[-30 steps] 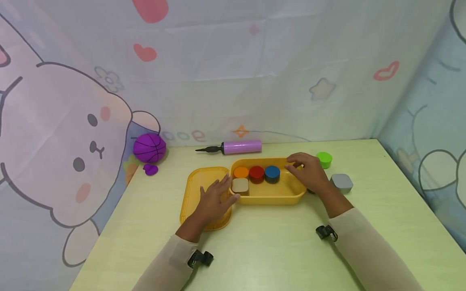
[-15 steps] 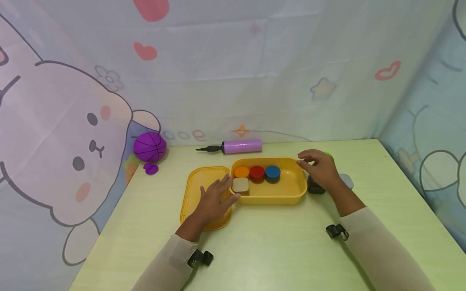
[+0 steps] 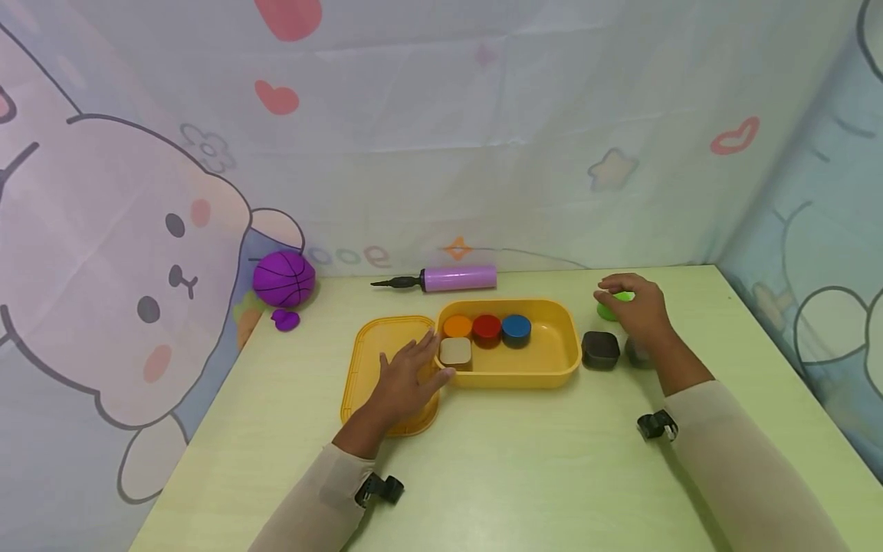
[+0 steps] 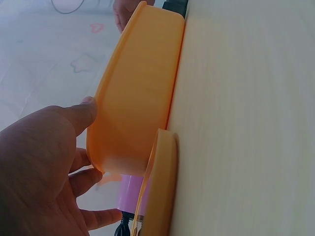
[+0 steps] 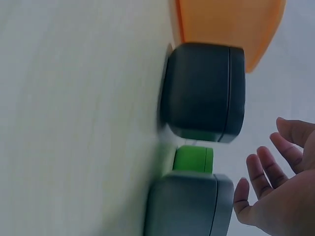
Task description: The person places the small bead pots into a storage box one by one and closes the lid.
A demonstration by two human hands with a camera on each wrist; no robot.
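Seven containers (image 3: 487,330), four in one yellow box (image 3: 510,379); left hand (image 3: 405,383) against it, right hand (image 3: 638,310) empty, fingers loosely apart

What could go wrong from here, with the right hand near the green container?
The right hand reaches across the grey container toward the green container; its wrist might bump the grey one.

The left hand touches the left end of the yellow box; a push might slide it into the black container beside its right end.
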